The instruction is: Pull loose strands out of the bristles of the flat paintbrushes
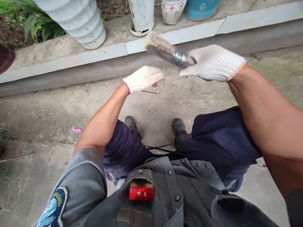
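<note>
My right hand (210, 63), in a white knit glove, is closed around one end of a wire-wrapped wooden piece (163, 49). Shiny metal wire (179, 58) is wound in a band around it near my fingers. The far end of the wood is blurred and points up and left. My left hand (145, 78), gloved too, is lower and to the left, with its fingers curled together. A thin strand of wire (164, 66) rises from its fingertips toward the wooden piece. Under that hand, a thin wooden strip (151, 91) lies on the concrete.
A low tiled ledge (175, 37) runs across the front. On it stand a large white ribbed pot (82, 23), a white planter (142, 15), a flowered pot (172, 11) and a blue bucket (201, 8). A pink tag (77, 130) and a thin stick (17, 157) lie to the left.
</note>
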Demonstrator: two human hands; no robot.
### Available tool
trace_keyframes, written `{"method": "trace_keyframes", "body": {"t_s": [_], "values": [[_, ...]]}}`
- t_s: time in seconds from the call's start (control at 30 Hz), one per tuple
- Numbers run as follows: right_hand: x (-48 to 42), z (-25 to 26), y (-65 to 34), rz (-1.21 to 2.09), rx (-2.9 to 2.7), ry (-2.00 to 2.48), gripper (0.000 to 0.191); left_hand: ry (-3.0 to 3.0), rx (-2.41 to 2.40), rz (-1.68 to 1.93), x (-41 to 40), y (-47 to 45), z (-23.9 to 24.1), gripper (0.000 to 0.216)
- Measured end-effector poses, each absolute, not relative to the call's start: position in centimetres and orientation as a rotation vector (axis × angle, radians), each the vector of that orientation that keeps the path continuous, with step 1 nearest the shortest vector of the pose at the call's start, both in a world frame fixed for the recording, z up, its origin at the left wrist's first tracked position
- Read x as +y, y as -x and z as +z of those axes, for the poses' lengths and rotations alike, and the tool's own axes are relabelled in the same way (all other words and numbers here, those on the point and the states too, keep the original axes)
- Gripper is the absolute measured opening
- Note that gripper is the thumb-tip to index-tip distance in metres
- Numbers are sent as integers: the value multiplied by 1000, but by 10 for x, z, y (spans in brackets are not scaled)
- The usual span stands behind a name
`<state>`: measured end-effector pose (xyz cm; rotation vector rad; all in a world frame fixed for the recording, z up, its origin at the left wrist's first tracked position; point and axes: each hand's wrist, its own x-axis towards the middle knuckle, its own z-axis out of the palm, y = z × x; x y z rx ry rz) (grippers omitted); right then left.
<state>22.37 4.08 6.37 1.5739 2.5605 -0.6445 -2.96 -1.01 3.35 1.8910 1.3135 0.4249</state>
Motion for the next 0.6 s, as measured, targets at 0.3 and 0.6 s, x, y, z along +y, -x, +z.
{"method": "trace_keyframes", "body": {"t_s": [0.3,0.6], "values": [[52,41,-211,-204,2276,-1657,31,-2170,1361,287,-6,27,29,31],[40,32,-222,-476,2279,-1068,15,-2177,1291,205,-9,28,23,24]]}}
